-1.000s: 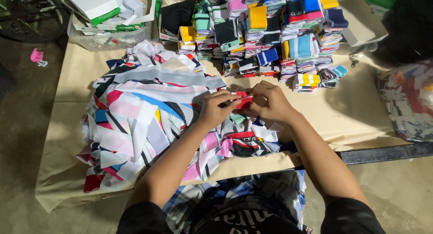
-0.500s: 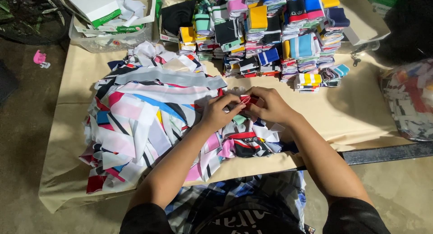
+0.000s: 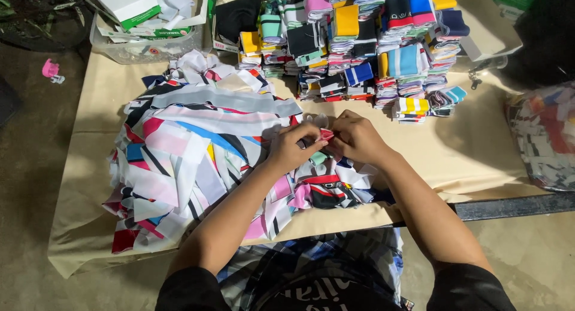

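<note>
Pinched between left hand (image 3: pixel 294 148) and right hand (image 3: pixel 357 138), both narrow: small red cloth piece (image 3: pixel 326 134), centred, over pile of strips (image 3: pixel 197 149).

Small garment workshop: folded fabric stacks (image 3: pixel 371 41), loose strip heap (image 3: pixel 197 149) (cloth-covered table (image 3: pixel 479 149)), bare concrete floor (image 3: pixel 30 185).

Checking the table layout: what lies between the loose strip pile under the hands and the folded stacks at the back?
Head view: mostly bare tan cloth separates the loose strip pile from the folded stacks.
</note>
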